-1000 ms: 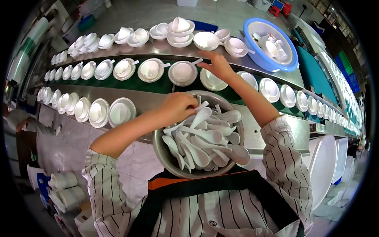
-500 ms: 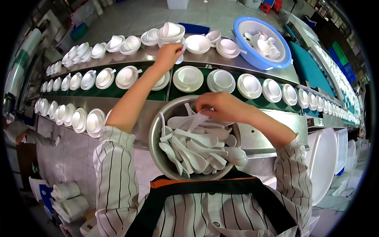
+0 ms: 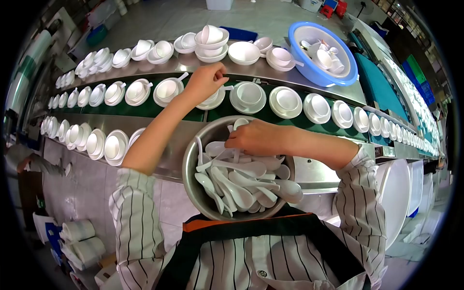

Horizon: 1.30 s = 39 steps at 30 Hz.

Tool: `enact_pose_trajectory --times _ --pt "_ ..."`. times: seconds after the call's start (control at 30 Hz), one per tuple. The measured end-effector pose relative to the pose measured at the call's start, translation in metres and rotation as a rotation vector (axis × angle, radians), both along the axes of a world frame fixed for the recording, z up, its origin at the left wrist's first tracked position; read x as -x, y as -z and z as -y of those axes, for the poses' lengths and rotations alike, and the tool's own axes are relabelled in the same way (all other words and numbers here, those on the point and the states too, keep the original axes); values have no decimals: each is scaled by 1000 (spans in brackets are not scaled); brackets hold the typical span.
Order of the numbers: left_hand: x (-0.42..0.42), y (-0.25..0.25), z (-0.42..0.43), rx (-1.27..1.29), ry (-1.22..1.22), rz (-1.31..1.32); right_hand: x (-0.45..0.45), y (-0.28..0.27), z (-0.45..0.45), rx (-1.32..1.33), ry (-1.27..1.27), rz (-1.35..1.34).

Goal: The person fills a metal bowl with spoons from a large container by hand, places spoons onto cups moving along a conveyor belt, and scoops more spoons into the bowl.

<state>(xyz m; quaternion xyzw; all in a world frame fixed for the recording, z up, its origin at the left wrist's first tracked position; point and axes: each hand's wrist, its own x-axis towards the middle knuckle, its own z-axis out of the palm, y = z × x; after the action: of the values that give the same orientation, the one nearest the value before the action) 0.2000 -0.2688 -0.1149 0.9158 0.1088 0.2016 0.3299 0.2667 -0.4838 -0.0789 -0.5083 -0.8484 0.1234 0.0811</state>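
Note:
My left hand is over the green conveyor belt, above a bowl set partly hidden beneath it. Its fingers are loosely bent, with nothing visible between them. A white spoon handle sticks out from that set, just below the fingertips. Over the far side of a steel basin, my right hand pinches a white spoon, largely covered by the fingers. Many white spoons lie jumbled in the basin under this hand.
Bowl sets on plates line the belt. Stacked bowls stand on the far steel ledge, beside a blue-rimmed tub of crockery. More bowl sets line the near ledge at left. Another person's leg shows at far left.
The spoon in my left hand has been let go, and the hand has moved slightly down. My right hand has shifted left over the basin. The belt's bowl sets have moved right.

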Motion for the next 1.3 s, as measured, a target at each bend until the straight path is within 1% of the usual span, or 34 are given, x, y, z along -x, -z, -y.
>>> enact_pose_trajectory --times 0.03,0.07,0.1,0.13,0.17,0.2,0.23,0.27,0.3,0.33,0.37,0.4,0.43,0.47,0.5,0.57,0.6,0.63,0.67,0.7,0.73,0.77,0.83,0.87,0.9,0.97,1.07,1.17,1.2,1.23,1.3 --pt "17 -17 12 116 73 -113 3 1 1 33 15 90" --pt "36 -31 27 232 147 -222 -5 6 1 -104 -37 136" --pt "55 -43 47 213 215 -267 -11 0 3 -86 -11 96" --pt "68 -45 60 77 290 -375 -16 -11 6 -68 12 59" --pt "80 -31 66 -20 370 -467 -22 -18 6 -53 34 25" --pt "88 -46 82 -135 334 -617 -30 -17 4 -153 104 -120" --pt "95 -34 87 -166 325 -563 -34 -28 -1 -162 271 -280" --pt "102 -28 90 -209 337 -607 -44 -27 -11 -103 466 -421" --pt "105 -34 97 -253 353 -651 -57 -14 -29 -188 557 -647" --pt "108 -30 99 -295 354 -629 -72 0 -50 -229 647 -798" --pt "111 -24 99 -339 354 -605 -84 24 -74 -297 684 -1055" --pt "114 -21 99 -387 352 -581 -91 46 -94 -291 733 -1269" --pt "116 -22 100 -360 315 -578 -95 69 -110 -300 787 -1269" --pt "117 -23 100 -333 278 -575 -94 94 -122 -286 790 -1333" --pt "119 -24 100 -302 243 -572 -90 109 -130 -200 848 -1374" --pt "123 -30 98 -208 158 -382 -83 118 -132 56 904 -1440" --pt "127 -34 97 -154 116 -290 -85 111 -129 139 951 -1350" --pt "128 -39 94 -85 73 -218 -87 101 -126 143 993 -1159" --pt "126 -48 88 -14 28 -145 -87 94 -116 39 1016 -945" --pt "125 -57 82 57 -16 -74 -83 75 -103 -61 1028 -729" --pt "124 -70 77 110 -103 -45 -83 62 -93 -92 981 -608" --pt "121 -79 70 158 -189 -13 -80 49 -82 -97 844 -574" --pt "111 -78 41 129 -225 80 -63 25 -53 -111 570 -504" --pt "103 -79 27 186 -247 20 -48 11 -37 -38 439 -379" --pt "92 -70 13 143 -205 61 -33 5 -21 34 310 -254" --pt "66 -54 -6 395 -156 -12 -15 18 5 -100 159 91" --pt "32 -32 -23 404 -147 -174 -9 28 15 -190 190 64" --pt "6 -4 -45 -154 -162 -28 -21 21 25 -146 421 -324" --pt "-1 -2 -50 -173 -163 -97 -25 6 29 -65 512 -453" --pt "-7 -1 -49 -226 -164 -139 -34 2 31 -39 542 -531" --pt "-20 1 -46 -336 -165 -219 -50 -3 32 -51 672 -685"
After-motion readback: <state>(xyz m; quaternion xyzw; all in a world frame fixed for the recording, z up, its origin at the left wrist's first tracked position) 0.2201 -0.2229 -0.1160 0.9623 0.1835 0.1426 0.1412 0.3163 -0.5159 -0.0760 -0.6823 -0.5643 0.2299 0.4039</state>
